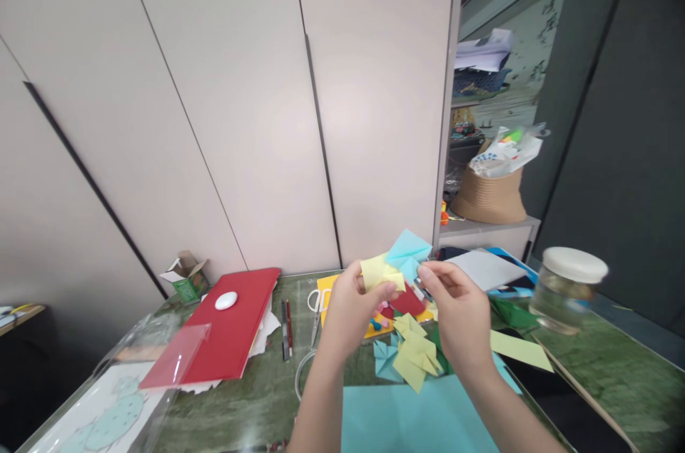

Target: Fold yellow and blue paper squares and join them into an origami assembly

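Two hands up: left hand (pixel 350 307) pinches folded yellow paper piece (pixel 381 272); right hand (pixel 454 310) pinches folded light-blue paper piece (pixel 407 251) beside it. Light, creasable; best gripped at edges.

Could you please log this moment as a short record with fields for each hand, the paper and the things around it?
left hand: raised above the table, fingers pinching a folded yellow paper piece
right hand: raised beside it, fingertips at the folded blue paper piece
pieces: yellow and blue touch each other, held between both hands
below hands: more folded yellow pieces, large blue sheet
left of hands: scissors, pens, red folder
right: glass jar with white lid
surface: green table
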The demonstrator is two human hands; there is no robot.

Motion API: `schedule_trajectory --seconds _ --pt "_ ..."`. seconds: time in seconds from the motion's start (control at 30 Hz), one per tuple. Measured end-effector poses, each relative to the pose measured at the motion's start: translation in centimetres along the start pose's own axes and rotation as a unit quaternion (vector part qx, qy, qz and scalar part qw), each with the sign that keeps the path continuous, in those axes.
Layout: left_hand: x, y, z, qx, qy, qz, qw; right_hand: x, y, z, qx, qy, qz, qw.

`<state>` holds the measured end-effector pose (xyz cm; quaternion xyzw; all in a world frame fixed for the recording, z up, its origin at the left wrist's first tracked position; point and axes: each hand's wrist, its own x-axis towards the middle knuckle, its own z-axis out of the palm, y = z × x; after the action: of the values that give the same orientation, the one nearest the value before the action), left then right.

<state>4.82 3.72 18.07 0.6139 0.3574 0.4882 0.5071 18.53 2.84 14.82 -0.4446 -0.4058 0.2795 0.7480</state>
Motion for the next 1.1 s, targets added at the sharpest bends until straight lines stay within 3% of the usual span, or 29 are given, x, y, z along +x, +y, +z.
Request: schedule_trajectory --seconds 0.2,0.5,1.1 --pt "0.2 -0.3 -0.2 -0.024 0.007 0.014 1.000 0.0 -0.6 -0.2 -0.031 -0.029 -0.011 0.999" --pt "0.3 0.4 -0.6 -0.039 0.000 0.041 0.998 1.0 -1.2 -1.0 -0.019 -0.127 0.059 0.990" --pt "0.1 0.2 -0.8 0.099 0.053 0.058 0.992 2.3 -1.6 -2.2 -0.030 -0.243 0.099 0.964"
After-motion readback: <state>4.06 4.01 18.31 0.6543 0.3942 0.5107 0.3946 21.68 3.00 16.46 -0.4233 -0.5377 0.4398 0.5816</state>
